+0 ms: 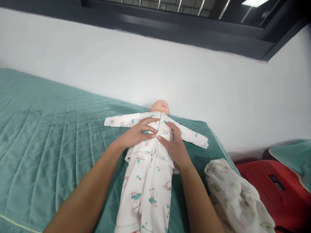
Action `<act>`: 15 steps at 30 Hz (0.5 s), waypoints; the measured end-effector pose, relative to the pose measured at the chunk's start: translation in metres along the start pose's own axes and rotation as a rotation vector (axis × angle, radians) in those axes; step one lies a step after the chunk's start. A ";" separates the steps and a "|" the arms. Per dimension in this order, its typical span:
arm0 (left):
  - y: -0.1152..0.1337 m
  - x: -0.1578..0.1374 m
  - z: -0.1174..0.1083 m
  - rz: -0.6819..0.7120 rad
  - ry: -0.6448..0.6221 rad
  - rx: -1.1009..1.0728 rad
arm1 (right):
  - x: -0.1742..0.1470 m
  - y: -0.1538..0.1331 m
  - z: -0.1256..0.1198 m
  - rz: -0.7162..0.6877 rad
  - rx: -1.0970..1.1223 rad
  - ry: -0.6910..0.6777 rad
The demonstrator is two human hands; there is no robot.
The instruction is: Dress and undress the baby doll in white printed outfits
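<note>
A baby doll (159,106) lies on its back, wearing a white pajama top (148,149) and white pajama pants (153,181) with cartoon animal prints. Both sleeves stretch out to the sides. My left hand (143,130) rests on the top's chest, thumb and a finger pinching the front edge by a small button. From the other side, my right hand (173,139) has its thumb at that same spot, fingers curled on the cloth. The two thumb tips almost meet. A higher button (157,122) shows near the neck. Whether the pinched button is through its hole I cannot tell.
A green quilted cover (60,129) lies under the doll, against a white wall (136,71). At the right are a bunched white printed cloth (235,194), a red plastic object (264,181) and green fabric (293,155). A dark window frame (145,24) runs above.
</note>
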State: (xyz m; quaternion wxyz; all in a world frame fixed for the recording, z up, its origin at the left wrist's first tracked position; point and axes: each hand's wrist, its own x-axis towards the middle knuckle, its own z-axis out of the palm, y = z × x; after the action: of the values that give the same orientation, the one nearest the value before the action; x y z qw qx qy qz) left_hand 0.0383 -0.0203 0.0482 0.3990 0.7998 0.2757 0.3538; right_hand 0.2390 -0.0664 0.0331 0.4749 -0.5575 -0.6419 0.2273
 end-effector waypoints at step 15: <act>0.000 0.001 0.002 -0.041 0.008 -0.047 | 0.022 0.013 -0.006 -0.033 0.013 -0.036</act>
State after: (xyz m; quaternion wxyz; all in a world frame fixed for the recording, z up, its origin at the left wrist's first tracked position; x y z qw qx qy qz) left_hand 0.0402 -0.0201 0.0479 0.4237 0.7831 0.2850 0.3550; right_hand 0.2519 -0.0440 0.0331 0.4705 -0.5395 -0.6581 0.2333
